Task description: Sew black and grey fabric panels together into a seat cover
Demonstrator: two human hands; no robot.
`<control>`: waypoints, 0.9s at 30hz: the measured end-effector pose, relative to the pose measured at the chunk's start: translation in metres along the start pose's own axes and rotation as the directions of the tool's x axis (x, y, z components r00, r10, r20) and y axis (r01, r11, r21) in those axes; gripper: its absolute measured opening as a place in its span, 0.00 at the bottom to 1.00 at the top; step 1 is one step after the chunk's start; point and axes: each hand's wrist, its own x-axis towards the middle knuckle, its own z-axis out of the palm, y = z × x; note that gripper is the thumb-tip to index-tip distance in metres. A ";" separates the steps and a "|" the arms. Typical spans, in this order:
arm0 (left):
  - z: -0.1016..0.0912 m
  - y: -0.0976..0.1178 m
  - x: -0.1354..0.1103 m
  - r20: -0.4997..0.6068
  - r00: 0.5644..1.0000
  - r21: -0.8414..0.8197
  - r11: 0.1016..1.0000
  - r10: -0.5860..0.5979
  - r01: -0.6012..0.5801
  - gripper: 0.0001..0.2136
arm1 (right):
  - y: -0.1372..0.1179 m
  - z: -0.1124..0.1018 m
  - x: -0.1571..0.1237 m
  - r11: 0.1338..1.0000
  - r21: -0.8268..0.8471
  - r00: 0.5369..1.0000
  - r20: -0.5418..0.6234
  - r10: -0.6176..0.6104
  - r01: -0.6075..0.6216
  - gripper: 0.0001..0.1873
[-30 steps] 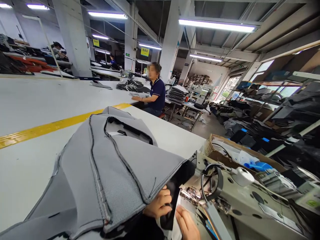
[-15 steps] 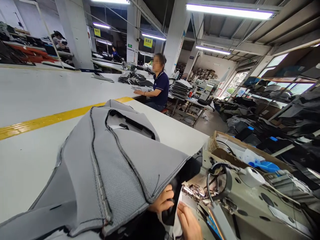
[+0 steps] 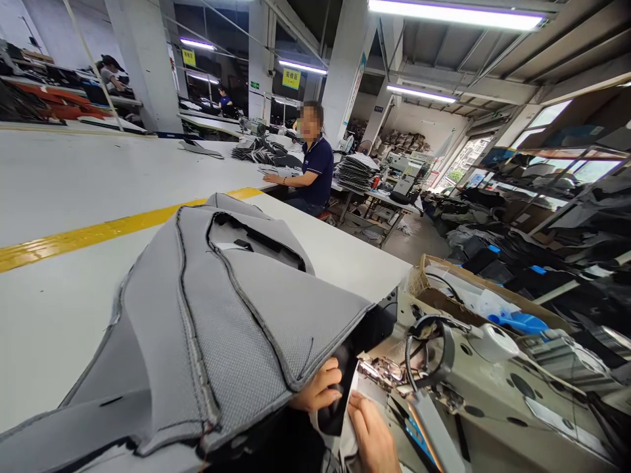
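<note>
A large grey sewn fabric cover (image 3: pixel 236 315), its seams facing up and black material on its underside, drapes over the white table toward me. My left hand (image 3: pixel 320 387) reaches from beneath its near right edge, fingers curled on the black fabric (image 3: pixel 338 414). Close beside it, my right hand (image 3: pixel 371 430) pinches the edge of a white strip (image 3: pixel 349 433), thumb and fingers together. Both hands are just in front of the lit needle area of a sewing machine (image 3: pixel 379 371). My left wrist is hidden by the cover.
Blue-and-black snips (image 3: pixel 419 437) lie on the machine bed right of my right hand. Behind the machine head stands a cardboard box (image 3: pixel 424 282) with a blue item (image 3: pixel 522 322). A co-worker (image 3: pixel 315 171) sits across the white table (image 3: pixel 345 243), near stacked fabric pieces (image 3: pixel 355 172).
The view has shifted slightly. Both hands stay at nearly the same place by the machine, with the fabric almost still. The co-worker's head has turned a little.
</note>
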 end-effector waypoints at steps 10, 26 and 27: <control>-0.002 0.000 0.003 -0.003 0.997 0.014 0.997 0.077 -0.076 0.07 | -0.006 -0.005 0.007 0.993 -0.109 0.997 -0.060 -0.058 0.051 0.19; -0.005 0.009 0.008 0.109 0.992 0.163 0.984 0.058 -0.075 0.11 | -0.021 -0.022 0.031 0.960 -0.187 0.964 0.201 -0.171 0.210 0.09; -0.006 0.008 0.007 0.121 0.988 0.165 0.979 0.098 -0.118 0.11 | -0.023 -0.023 0.031 0.955 -0.199 0.960 0.218 -0.175 0.219 0.09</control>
